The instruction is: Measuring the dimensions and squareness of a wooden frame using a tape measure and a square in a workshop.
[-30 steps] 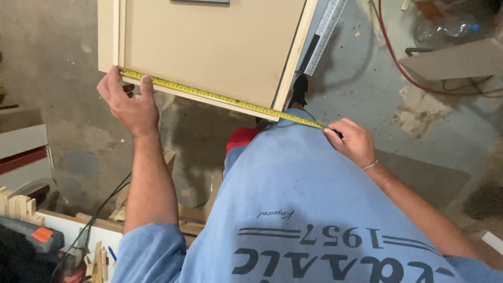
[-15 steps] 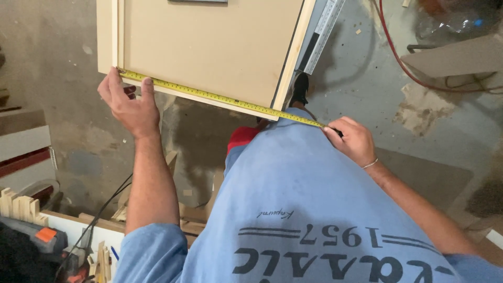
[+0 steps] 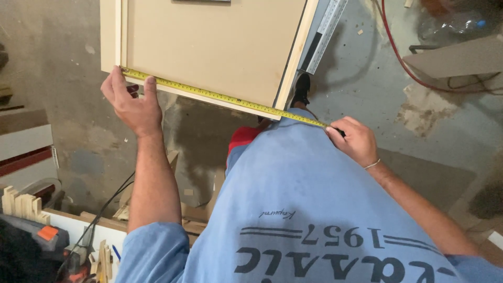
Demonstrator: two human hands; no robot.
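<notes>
A beige wooden panel [image 3: 209, 47] with a pale raised frame lies in front of me. A yellow tape measure blade [image 3: 225, 97] is stretched along its near edge. My left hand [image 3: 131, 102] pins the blade's end against the panel's near left corner, thumb on the tape. My right hand [image 3: 353, 139] grips the tape measure case past the panel's right corner; the case is mostly hidden in my fingers. A thin bracelet sits on my right wrist. My blue shirt fills the lower middle of the view.
A metal ruler [image 3: 327, 31] lies beside the panel's right edge. A red hose [image 3: 414, 68] curves over the concrete floor at upper right. Wood offcuts [image 3: 21, 204] and an orange-and-black power tool [image 3: 50, 236] sit at lower left, with a black cable [image 3: 105, 209].
</notes>
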